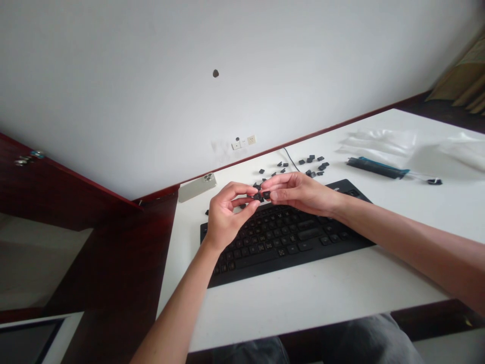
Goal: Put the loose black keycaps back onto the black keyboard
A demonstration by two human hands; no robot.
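Note:
Above the far edge of a black keyboard point(261, 258), my two hands are close together. With thumb and fingertips my left hand point(229, 212) pinches a small black keycap point(258, 196). Beside it, my right hand point(297, 193) grips another black keycap point(267, 194) between thumb and fingers. The two keycaps are nearly touching; whether they meet I cannot tell. Several loose keycaps point(302, 162) lie scattered behind the keyboard, some partly hidden by my hands. Parts of the keyboard's upper rows are covered by my hands and right forearm.
A phone point(193, 189) lies at the table's back left. Right of the keyboard are a long black and blue item point(377, 168) and clear plastic bags point(382, 140). A thin cable point(291, 159) runs towards the wall, which has sockets point(244, 142). The white table point(303, 303) extends towards my legs.

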